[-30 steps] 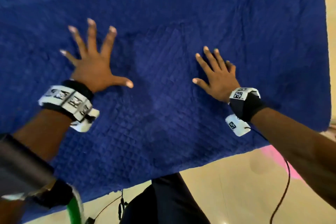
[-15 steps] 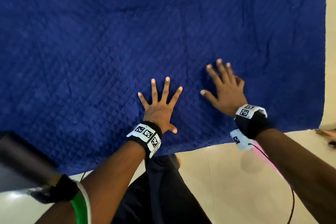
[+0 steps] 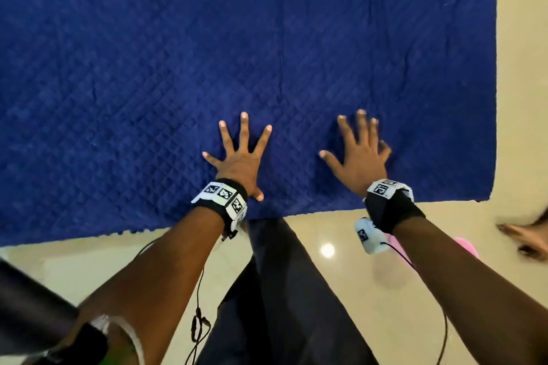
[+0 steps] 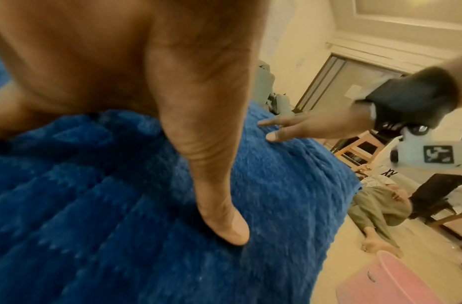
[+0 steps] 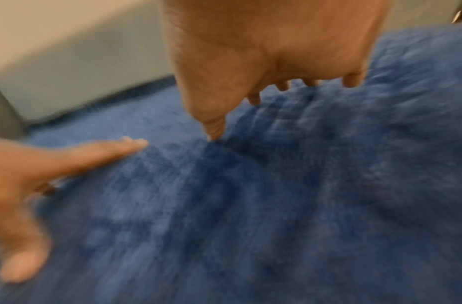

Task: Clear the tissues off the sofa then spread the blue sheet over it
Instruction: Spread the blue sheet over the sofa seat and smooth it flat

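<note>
The quilted blue sheet [image 3: 178,68] lies spread flat and fills most of the head view; it hides the sofa beneath it. My left hand [image 3: 240,154] rests palm down on the sheet near its front edge, fingers spread and straight. My right hand [image 3: 357,151] lies flat on the sheet just to the right, fingers also straight. The left wrist view shows my left thumb [image 4: 219,216] pressed on the blue sheet [image 4: 94,226] and my right hand [image 4: 315,125] beyond. The right wrist view is blurred, with my right hand [image 5: 276,82] on the blue sheet [image 5: 276,205]. No tissues are in sight.
Cream floor [image 3: 385,290] runs along the sheet's front and right edges. My dark trouser leg [image 3: 275,290] stands against the front edge. A pink tub [image 4: 388,283] sits on the floor to the right, and another person [image 4: 375,205] lies on the floor beyond it. Wooden furniture [image 4: 359,150] stands behind.
My left hand slid from the far left of the sheet to the middle, close beside my right hand. Both hands came nearer the front edge. The sheet looks smoother.
</note>
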